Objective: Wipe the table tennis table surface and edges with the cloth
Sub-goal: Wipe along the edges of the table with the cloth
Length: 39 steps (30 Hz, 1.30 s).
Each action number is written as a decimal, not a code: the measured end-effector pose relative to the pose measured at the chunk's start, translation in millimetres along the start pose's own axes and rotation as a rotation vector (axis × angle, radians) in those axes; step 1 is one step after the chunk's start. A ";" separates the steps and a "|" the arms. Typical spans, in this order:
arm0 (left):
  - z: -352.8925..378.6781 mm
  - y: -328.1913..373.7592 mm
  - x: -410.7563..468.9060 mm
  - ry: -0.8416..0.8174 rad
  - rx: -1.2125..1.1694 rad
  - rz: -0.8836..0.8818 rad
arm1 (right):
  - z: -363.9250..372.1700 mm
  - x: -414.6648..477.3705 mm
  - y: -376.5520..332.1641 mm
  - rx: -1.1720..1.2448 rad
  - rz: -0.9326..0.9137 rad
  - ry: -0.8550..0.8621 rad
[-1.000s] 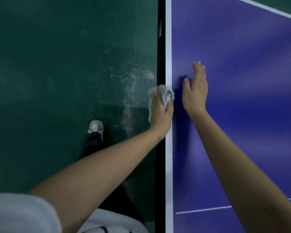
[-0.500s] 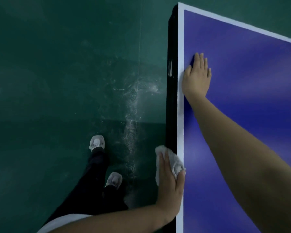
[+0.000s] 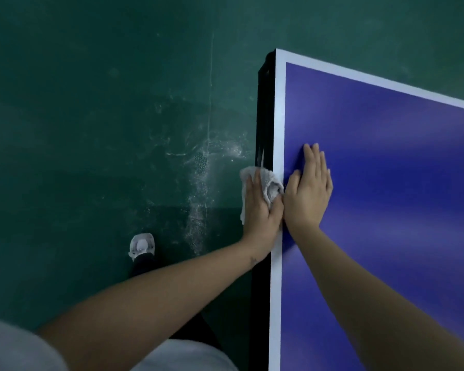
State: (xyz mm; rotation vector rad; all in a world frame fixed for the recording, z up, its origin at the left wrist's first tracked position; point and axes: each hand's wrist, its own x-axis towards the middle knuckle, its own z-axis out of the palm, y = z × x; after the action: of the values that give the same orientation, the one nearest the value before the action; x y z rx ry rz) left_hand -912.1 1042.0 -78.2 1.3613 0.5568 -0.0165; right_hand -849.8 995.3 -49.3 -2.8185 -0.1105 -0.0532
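Note:
The blue table tennis table (image 3: 386,183) fills the right half of the view, with a white border line and a black side edge (image 3: 263,116) running away from me. Its far left corner shows at the top. My left hand (image 3: 260,212) is shut on a bunched white cloth (image 3: 265,180) and presses it against the side edge, thumb over the white line. My right hand (image 3: 310,191) lies flat and open on the blue surface, right beside the left hand.
Dark green floor (image 3: 91,129) lies left of the table, with pale scuff and dust marks (image 3: 201,170) near the edge. My white shoe (image 3: 142,246) and dark trouser leg stand on the floor below the left arm.
My left hand has slid the cloth forward along the side edge, from near me up to beside my right hand. The view has also shifted, so the table corner sits lower in frame.

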 end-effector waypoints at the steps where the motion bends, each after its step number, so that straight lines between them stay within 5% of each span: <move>1: -1.1 3.8 11.1 -0.003 -0.004 -0.011 | 0.1 -0.1 -0.3 -0.009 -0.001 0.000; 13: -16.6 84.8 200.8 0.025 0.054 0.003 | 0.1 -0.1 -4.9 -0.042 0.025 -0.028; 23: -15.8 30.2 62.6 -0.117 0.063 -0.002 | -6.9 -0.7 -8.4 -0.037 0.023 -0.096; 27: -23.4 24.7 22.2 -0.213 -0.038 -0.128 | -7.6 -1.6 -7.1 -0.051 0.013 -0.112; 39: -22.4 127.4 225.3 -0.013 0.014 -0.124 | -13.3 2.3 -7.8 -0.019 0.030 -0.155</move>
State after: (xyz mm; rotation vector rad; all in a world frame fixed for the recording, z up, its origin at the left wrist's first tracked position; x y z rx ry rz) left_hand -682.4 1160.4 -50.6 1.3378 0.6302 -0.1298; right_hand -848.5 998.6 -34.2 -2.8399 -0.1033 0.1718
